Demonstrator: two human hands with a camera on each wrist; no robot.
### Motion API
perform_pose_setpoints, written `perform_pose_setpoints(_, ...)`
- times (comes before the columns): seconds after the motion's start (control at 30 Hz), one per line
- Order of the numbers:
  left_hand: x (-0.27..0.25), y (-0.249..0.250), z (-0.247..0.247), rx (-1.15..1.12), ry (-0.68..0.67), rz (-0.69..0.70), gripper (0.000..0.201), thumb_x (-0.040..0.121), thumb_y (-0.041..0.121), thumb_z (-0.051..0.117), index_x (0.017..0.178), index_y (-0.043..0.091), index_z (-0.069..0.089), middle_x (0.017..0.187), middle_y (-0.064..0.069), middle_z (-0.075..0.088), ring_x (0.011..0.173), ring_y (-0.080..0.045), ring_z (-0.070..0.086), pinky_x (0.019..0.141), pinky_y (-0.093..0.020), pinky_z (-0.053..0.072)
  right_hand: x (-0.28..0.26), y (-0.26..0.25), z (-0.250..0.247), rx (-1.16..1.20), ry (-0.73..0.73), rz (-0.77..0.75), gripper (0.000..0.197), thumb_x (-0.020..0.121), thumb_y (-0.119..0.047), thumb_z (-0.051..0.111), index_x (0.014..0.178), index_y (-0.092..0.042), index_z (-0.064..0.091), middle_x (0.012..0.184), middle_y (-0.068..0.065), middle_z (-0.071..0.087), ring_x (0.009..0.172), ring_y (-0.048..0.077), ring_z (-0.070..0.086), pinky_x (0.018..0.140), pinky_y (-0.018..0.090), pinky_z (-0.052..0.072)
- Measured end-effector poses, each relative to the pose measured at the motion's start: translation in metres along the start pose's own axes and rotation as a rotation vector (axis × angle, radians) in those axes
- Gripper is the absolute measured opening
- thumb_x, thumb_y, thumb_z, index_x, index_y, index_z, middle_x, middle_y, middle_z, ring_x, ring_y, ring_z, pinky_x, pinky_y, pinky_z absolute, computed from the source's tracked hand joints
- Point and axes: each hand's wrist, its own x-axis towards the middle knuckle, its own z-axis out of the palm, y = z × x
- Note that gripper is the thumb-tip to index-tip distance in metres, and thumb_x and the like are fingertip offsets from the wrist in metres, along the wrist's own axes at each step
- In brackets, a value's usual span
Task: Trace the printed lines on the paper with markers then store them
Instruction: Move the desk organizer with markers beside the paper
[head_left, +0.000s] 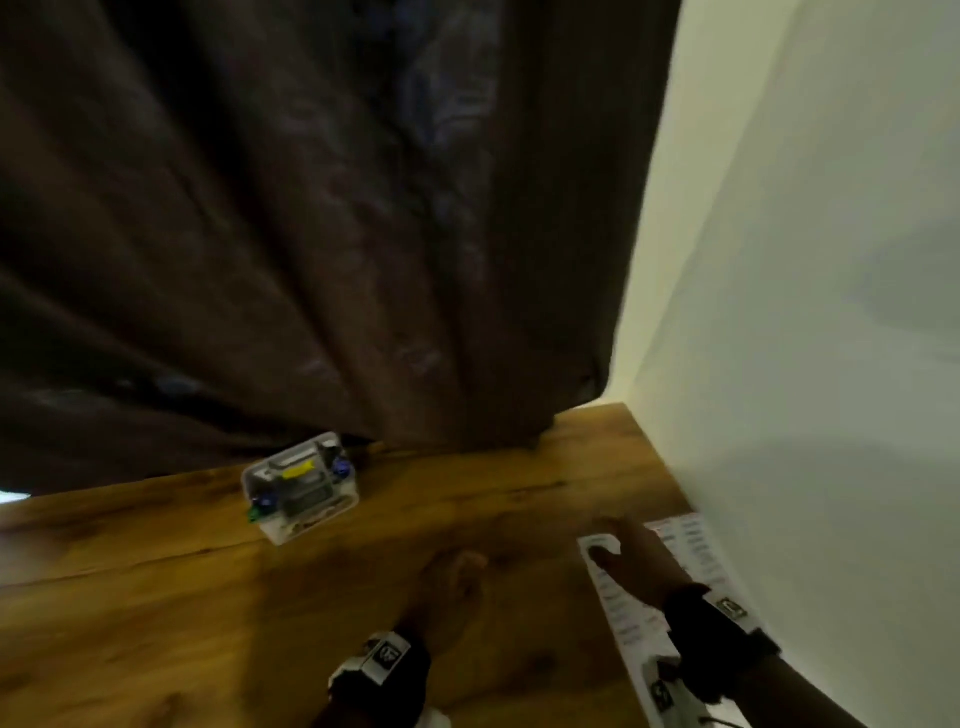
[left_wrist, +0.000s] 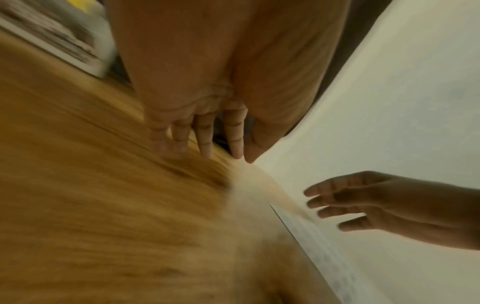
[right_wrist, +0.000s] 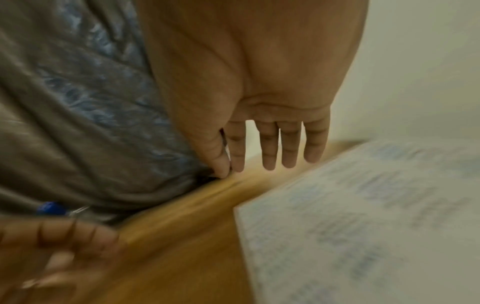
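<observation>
The printed paper (head_left: 691, 561) lies at the right edge of the wooden table (head_left: 156, 613), against the pale wall (head_left: 805, 312). The right hand (head_left: 636, 558) is above it, fingers straight and spread, holding nothing. The left hand (head_left: 449, 587) hovers over bare wood, fingers extended and empty. The markers sit in a clear plastic case (head_left: 300, 487) farther back, by the dark curtain (head_left: 311, 208)

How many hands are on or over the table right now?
2. The left hand is above the bare wooden table, near the middle. The right hand is at the printed paper by the wall. Both are empty, fingers straight.
</observation>
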Motion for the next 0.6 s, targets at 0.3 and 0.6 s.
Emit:
perform_pose_setpoints(0.3,0.079,0.013,0.098,0.094,-0.163,-0.275,0.099,0.068,0.1,0.018,0.14,0.055,-0.033,0.163,0.007,-0.03,0.153,-0.025,-0.02,0.123,-0.055,0.001,-0.068,0.12,-0.017,-0.366,0.107,0.177,0.077,0.091,-0.067,0.054,0.157,-0.034,0.03,0.168,0.001,0.024,0.155,0.024,0.024,0.123,0.04,0.031)
perform_pose_setpoints(0.6,0.056,0.085,0.086,0.531,-0.179,-0.201,0.1,0.079,0.074,0.056,0.156,0.046,-0.003,0.168,-0.011,0.001,0.154,-0.038,0.005,0.123,-0.057,0.011,-0.058,0.142,-0.005,-0.385,0.049,0.216,0.088,0.088,-0.072,0.049,0.161,-0.033,0.018,0.172,0.004,0.011,0.158,0.029,0.014,0.127,0.047,0.022)
